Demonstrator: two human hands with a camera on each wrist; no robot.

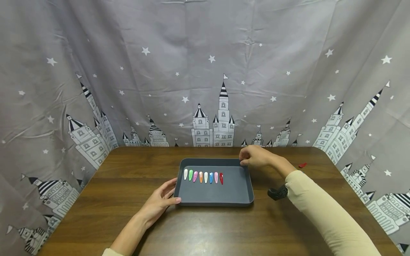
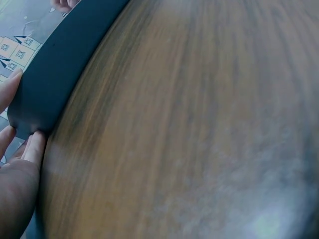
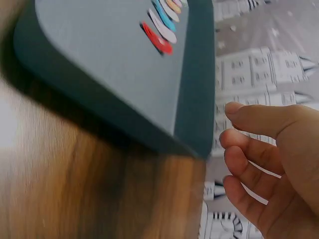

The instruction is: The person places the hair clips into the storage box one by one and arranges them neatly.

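Note:
A dark grey tray (image 1: 216, 193) lies on the wooden table. Inside it, several snap hair clips stand in a row, from a white clip (image 1: 185, 174) at the left to a red hair clip (image 1: 221, 178) at the right end. My left hand (image 1: 157, 203) holds the tray's front left corner, thumb at the rim and fingers against the outer wall. Close to the back right corner is my right hand (image 1: 255, 156), its fingers loosely curled. Nothing shows between those fingers (image 3: 237, 159) in the right wrist view, where they appear apart from the tray wall.
Another red hair clip (image 1: 302, 165) lies on the table (image 1: 128, 185), right of the tray. A grey curtain (image 1: 272, 78) printed with castles and stars hangs behind the table. A black strap-like device (image 1: 277, 192) is at my right wrist.

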